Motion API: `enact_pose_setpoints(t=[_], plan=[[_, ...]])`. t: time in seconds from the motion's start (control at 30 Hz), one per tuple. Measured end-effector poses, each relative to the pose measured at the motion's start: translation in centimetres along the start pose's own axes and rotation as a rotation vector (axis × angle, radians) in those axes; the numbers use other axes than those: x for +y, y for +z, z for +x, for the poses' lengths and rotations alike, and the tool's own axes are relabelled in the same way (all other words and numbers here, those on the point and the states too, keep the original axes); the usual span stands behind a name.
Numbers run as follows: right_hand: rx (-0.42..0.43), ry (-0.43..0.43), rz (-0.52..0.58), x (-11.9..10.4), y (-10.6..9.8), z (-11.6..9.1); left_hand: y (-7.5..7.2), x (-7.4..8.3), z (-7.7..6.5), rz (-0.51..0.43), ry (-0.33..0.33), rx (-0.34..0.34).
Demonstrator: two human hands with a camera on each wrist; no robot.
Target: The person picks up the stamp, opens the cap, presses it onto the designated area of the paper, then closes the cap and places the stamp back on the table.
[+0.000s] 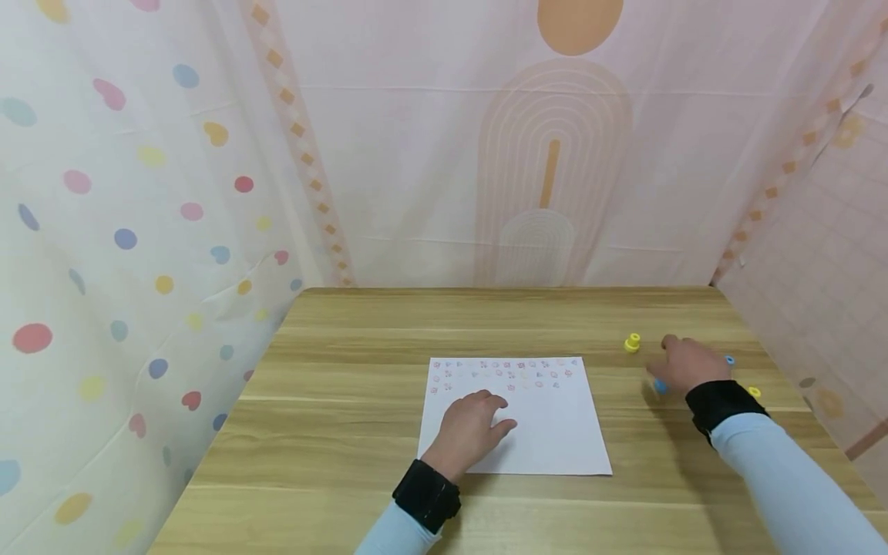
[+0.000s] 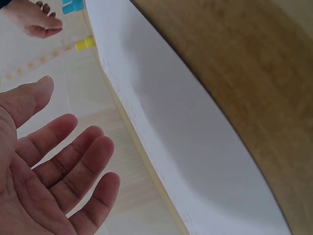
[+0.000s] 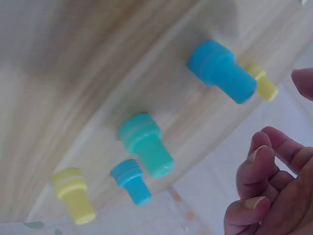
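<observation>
A white sheet of paper (image 1: pixel 534 432) with rows of small printed marks lies on the table. My left hand (image 1: pixel 468 432) hovers over its left part, fingers loosely bent and holding nothing. Over the right side of the table, my right hand (image 1: pixel 687 364) is among several small stamps, its fingers loosely curled with nothing in them. Nearest to it in the right wrist view stands a blue stamp (image 3: pixel 222 71), with a yellow stamp (image 3: pixel 266 88) behind. A teal stamp (image 3: pixel 146 144), a smaller blue one and another yellow stamp (image 3: pixel 73 196) also stand there; the right hand hides the teal one from the head view.
The wooden table (image 1: pixel 333 432) reaches back to a patterned curtain (image 1: pixel 416 154). Dotted cloth (image 1: pixel 139 308) hangs along the left side, and more cloth (image 1: pixel 819 270) hangs along the right.
</observation>
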State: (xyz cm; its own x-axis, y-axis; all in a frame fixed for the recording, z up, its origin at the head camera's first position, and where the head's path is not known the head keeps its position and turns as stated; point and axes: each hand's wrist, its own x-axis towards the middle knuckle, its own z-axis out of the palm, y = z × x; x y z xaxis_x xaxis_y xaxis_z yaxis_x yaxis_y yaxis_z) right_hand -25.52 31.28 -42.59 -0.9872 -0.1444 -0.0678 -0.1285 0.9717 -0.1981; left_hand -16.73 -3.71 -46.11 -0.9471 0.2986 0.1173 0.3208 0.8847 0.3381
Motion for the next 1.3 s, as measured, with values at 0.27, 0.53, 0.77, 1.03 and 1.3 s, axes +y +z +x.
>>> enact_pose_setpoints(t=[0.27, 0.53, 0.77, 1.03, 1.3], plan=[[0.067, -0.052, -0.011, -0.6, -0.1, 2.4, -0.2, 0.0, -0.2, 0.006, 0.003, -0.003], [0.100, -0.120, -0.081, -1.6, 0.4, 4.1, -0.4, -0.2, -0.4, 0.021, 0.007, 0.002], [0.058, -0.101, -0.150, -2.1, 1.2, 5.0, -0.5, -0.4, -0.5, 0.019, -0.004, 0.004], [0.101, -0.120, -0.167, -2.0, 2.4, 5.0, -0.3, -0.3, -0.4, 0.017, -0.005, -0.001], [0.150, -0.123, -0.151, -3.1, 2.8, 4.4, -0.2, -0.4, -0.5, 0.014, -0.004, 0.001]])
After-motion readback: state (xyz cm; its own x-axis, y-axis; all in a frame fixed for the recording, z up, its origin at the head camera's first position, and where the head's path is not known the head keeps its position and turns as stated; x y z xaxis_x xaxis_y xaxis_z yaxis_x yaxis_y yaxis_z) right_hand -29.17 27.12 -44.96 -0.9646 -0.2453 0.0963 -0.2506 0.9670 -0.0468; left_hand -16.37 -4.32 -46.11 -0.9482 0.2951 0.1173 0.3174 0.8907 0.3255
